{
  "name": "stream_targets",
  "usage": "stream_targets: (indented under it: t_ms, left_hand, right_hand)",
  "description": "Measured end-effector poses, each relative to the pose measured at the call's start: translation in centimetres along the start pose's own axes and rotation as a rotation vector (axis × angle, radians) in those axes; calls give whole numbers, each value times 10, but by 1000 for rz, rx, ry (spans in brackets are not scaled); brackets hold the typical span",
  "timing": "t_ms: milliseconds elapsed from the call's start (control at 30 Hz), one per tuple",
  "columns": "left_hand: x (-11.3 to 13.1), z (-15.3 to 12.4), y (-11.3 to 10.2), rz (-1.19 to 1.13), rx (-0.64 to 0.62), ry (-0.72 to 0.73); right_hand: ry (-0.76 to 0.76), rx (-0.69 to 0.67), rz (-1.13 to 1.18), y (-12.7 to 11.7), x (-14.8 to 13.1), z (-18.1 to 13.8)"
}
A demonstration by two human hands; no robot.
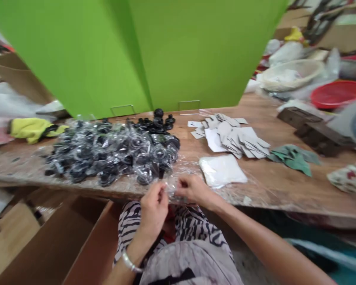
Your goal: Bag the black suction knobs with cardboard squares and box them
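Between my two hands, at the table's front edge, is a clear plastic bag. My left hand pinches its left side, fingers closed. On the other side my right hand has its fingers closed at the bag; whether anything is inside it is too blurred to tell. Just beyond lies a wide heap of black round parts in clear bags, with loose black parts behind it. A stack of clear bags lies right of my right hand, and a spread of grey-white cards sits behind that.
A tall green board stands at the table's back. Rightward are a green cloth, dark brown blocks and a red basin. A yellow cloth lies at left. An open cardboard box stands below the table's edge.
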State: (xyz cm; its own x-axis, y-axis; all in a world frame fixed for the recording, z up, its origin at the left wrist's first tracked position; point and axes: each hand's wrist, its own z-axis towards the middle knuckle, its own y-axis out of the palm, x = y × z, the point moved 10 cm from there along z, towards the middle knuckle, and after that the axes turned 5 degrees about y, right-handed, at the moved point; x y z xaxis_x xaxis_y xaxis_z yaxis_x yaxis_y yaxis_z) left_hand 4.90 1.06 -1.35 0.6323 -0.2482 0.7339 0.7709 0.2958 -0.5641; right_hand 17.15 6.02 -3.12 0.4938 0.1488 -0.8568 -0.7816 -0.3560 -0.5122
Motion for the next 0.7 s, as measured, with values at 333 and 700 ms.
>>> stream_targets:
  t_ms: [333,700]
  left_hand:
    - [-34,11,1,-192,-53,-333]
    - [-62,6,9,-201,-91,-328]
  right_hand:
    - [-431,-75,-593,32,-59,-42]
    - [91,-359,94,-3,-1,39]
